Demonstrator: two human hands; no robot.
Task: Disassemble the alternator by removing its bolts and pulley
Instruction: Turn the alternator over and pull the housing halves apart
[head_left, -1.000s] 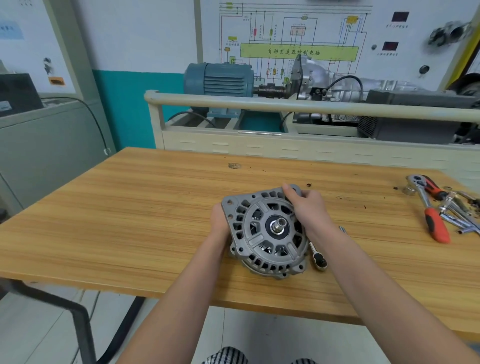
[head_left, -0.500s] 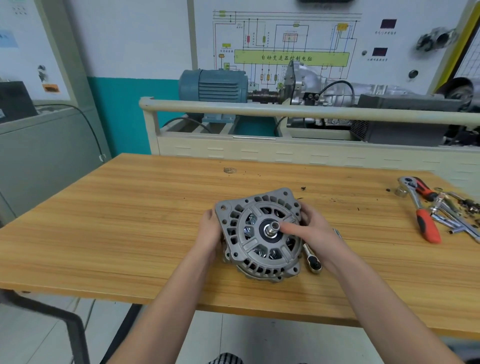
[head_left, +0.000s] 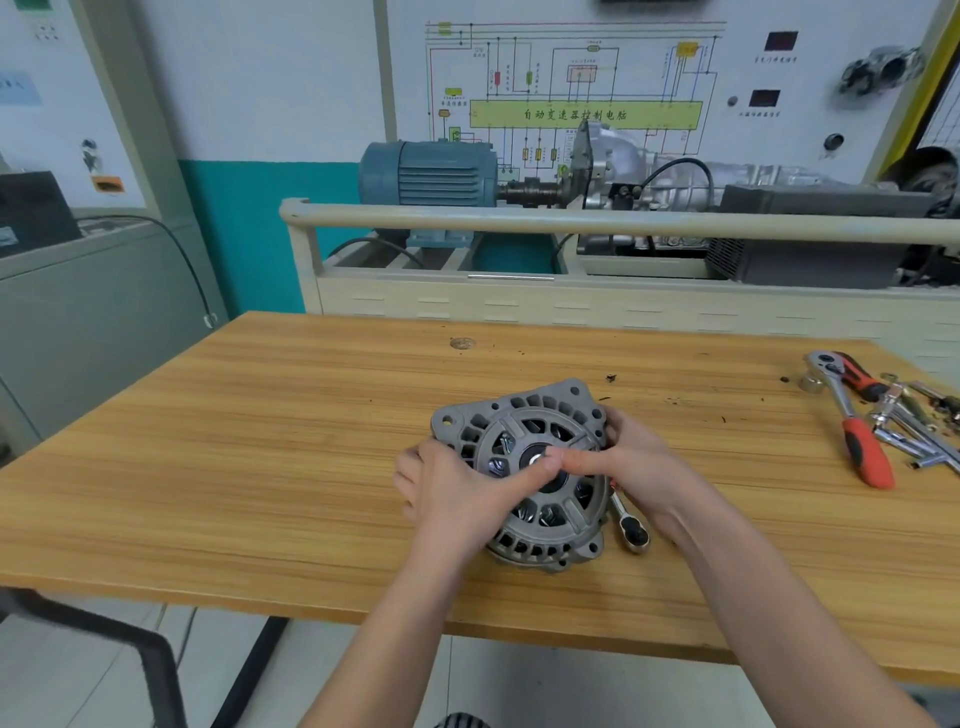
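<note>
on the wooden table (head_left: 260, 467), near its front edge, the alternator (head_left: 524, 473) is seen lying with its ribbed grey face turned up and tilted toward the camera. it is held from both sides. the left hand (head_left: 457, 493) is laid over the left part of the housing, its thumb stretched across the face to the shaft at the centre, while the other fingers are curled round the left rim. the right hand (head_left: 639, 462) is wrapped round the right edge, with one finger laid flat across the face so that its tip meets the left thumb over the shaft (the shaft end itself is mostly hidden under them). a small ratchet (head_left: 631, 530) is seen on the table just beside the alternator, partly under the right wrist. well apart, at the right end of the table, a ratchet with a red handle (head_left: 857, 431) is lying among loose metal tools (head_left: 914, 436). behind the table a beige rail (head_left: 571, 218) is set in front of a blue motor (head_left: 431, 174) and a wiring diagram board (head_left: 571, 78).
</note>
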